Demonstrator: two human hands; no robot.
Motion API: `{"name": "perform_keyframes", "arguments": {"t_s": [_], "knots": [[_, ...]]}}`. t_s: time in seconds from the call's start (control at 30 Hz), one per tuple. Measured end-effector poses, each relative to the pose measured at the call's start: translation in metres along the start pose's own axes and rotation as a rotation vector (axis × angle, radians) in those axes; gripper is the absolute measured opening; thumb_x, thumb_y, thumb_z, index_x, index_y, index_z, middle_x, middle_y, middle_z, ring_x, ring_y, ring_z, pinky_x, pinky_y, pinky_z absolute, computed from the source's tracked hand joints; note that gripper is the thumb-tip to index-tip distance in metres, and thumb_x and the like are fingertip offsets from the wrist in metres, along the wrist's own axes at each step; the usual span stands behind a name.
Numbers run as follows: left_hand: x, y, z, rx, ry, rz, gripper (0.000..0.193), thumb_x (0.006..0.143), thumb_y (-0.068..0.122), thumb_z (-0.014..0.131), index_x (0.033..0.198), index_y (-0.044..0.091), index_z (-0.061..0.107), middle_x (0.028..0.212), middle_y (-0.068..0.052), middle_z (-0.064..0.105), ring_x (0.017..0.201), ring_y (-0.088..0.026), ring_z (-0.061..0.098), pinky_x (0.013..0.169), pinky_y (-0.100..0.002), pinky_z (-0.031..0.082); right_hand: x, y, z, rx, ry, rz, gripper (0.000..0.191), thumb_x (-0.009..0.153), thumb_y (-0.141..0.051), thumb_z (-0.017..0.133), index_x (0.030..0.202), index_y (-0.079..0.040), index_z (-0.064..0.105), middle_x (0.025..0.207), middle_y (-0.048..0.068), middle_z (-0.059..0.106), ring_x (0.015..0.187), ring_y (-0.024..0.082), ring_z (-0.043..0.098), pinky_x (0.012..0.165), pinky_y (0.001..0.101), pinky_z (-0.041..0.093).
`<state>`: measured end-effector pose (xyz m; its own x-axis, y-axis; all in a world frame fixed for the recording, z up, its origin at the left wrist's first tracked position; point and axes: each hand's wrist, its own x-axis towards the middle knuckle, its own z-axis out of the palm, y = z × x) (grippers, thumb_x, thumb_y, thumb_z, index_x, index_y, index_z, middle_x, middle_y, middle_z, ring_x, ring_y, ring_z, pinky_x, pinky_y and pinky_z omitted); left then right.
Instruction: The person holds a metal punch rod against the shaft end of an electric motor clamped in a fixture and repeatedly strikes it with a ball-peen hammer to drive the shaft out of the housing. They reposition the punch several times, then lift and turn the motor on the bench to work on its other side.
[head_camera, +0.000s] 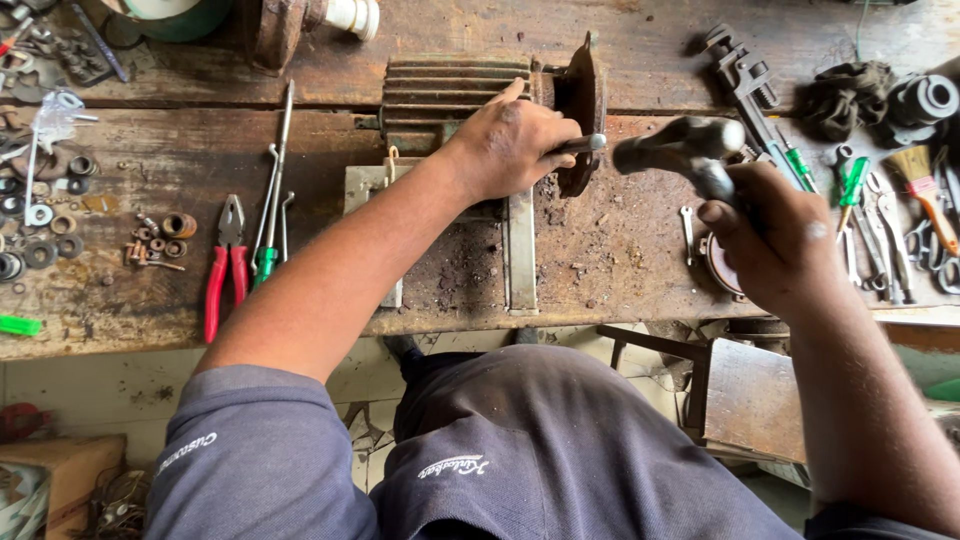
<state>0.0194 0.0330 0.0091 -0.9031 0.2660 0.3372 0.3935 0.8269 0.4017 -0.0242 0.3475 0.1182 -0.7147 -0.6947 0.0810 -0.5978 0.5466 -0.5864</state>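
Note:
A rusty finned motor body (455, 90) with a round end plate (585, 100) lies on the worn wooden bench (620, 250). My left hand (505, 145) rests against the motor and grips a short metal punch (580, 143) whose tip points to the right. My right hand (770, 240) holds a hammer by its handle. The steel hammer head (680, 145) hovers just right of the punch's end, a small gap apart.
Red-handled pliers (225, 265) and a green-handled tool (268, 235) lie to the left, beside washers and nuts (160, 240). A pipe wrench (745, 80), screwdrivers, scissors and a brush (925, 190) crowd the right. A wooden stool (740, 400) stands below the bench edge.

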Motion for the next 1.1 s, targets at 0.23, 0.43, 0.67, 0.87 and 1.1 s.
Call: {"name": "perform_keyframes", "arguments": {"t_s": [0.23, 0.43, 0.67, 0.87, 1.1], "knots": [[-0.001, -0.002, 0.006, -0.048, 0.051, 0.005, 0.012, 0.096, 0.025, 0.073, 0.098, 0.014, 0.069, 0.079, -0.003, 0.069, 0.082, -0.021, 0.073, 0.111, -0.074, 0.032, 0.021, -0.03, -0.013, -0.588, -0.126, -0.081, 0.026, 0.102, -0.027, 0.062, 0.115, -0.006, 0.058, 0.083, 0.006, 0.067, 0.072, 0.018, 0.063, 0.063, 0.0309, 0.049], [0.0, -0.001, 0.002, 0.019, 0.075, 0.065, 0.013, 0.098, 0.027, 0.072, 0.096, 0.013, 0.071, 0.081, -0.007, 0.07, 0.095, -0.028, 0.073, 0.11, -0.074, 0.033, 0.008, -0.021, -0.028, -0.792, -0.146, 0.342, 0.026, 0.1, -0.029, 0.068, 0.11, -0.008, 0.059, 0.083, 0.014, 0.068, 0.073, 0.031, 0.065, 0.062, 0.0402, 0.05], [0.003, 0.011, -0.008, -0.018, 0.044, 0.002, 0.015, 0.093, 0.028, 0.069, 0.096, 0.013, 0.071, 0.082, -0.006, 0.068, 0.095, -0.03, 0.071, 0.106, -0.074, 0.033, -0.005, -0.025, -0.019, -0.304, 0.041, 0.013, 0.056, 0.087, -0.03, 0.076, 0.137, -0.01, 0.059, 0.099, 0.012, 0.069, 0.082, 0.025, 0.065, 0.076, 0.0418, 0.054], [0.008, 0.005, -0.007, 0.07, -0.114, -0.059, 0.024, 0.1, 0.035, 0.065, 0.098, 0.012, 0.069, 0.083, -0.008, 0.064, 0.089, -0.027, 0.071, 0.112, -0.072, 0.032, -0.023, 0.009, -0.035, 0.2, 0.263, 0.082, 0.042, 0.093, -0.029, 0.071, 0.127, -0.006, 0.059, 0.094, 0.013, 0.067, 0.078, 0.026, 0.063, 0.072, 0.0412, 0.053], [0.007, -0.006, 0.004, -0.112, 0.137, 0.103, 0.017, 0.093, 0.03, 0.071, 0.096, 0.013, 0.071, 0.084, -0.005, 0.068, 0.091, -0.025, 0.072, 0.1, -0.079, 0.032, -0.054, 0.038, -0.029, 0.595, 0.453, -0.228, 0.024, 0.106, -0.021, 0.062, 0.117, 0.0, 0.054, 0.087, 0.01, 0.06, 0.069, 0.017, 0.055, 0.063, 0.0306, 0.046]]}}
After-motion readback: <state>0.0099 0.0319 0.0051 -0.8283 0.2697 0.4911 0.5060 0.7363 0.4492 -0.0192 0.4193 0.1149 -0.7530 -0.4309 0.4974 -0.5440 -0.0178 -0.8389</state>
